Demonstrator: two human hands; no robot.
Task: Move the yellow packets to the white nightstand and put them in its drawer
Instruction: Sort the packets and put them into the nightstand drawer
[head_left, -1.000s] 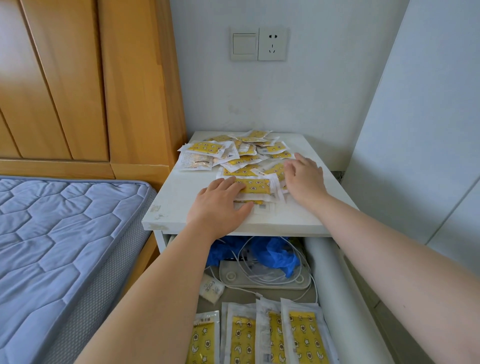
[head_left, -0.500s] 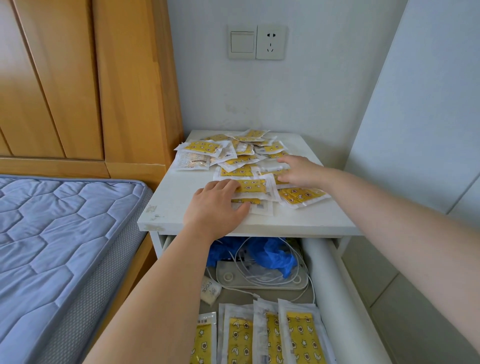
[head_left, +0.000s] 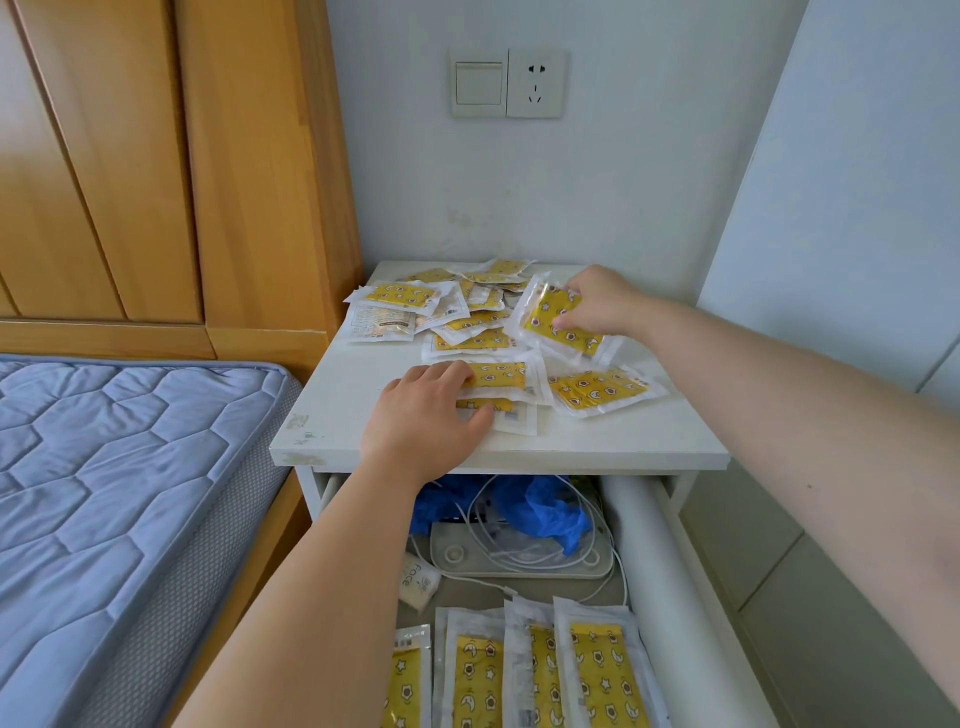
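White nightstand (head_left: 353, 415) strewn with yellow packets (head_left: 400, 296), left hand (head_left: 426, 415) flat on some by front edge, right hand (head_left: 602, 301) pinching a lifted packet (head_left: 566, 335), sachet (head_left: 418, 579) marked "face" in drawer (head_left: 639, 545)

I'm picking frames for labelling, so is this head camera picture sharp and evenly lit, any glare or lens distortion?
Head view: soft, even daylight, shade only under the nightstand top in the open drawer; sharp throughout, no evident blur on the left hand or right hand; slight sheen on the packet the right hand grips; wide-angle bowing along the wardrobe edges.
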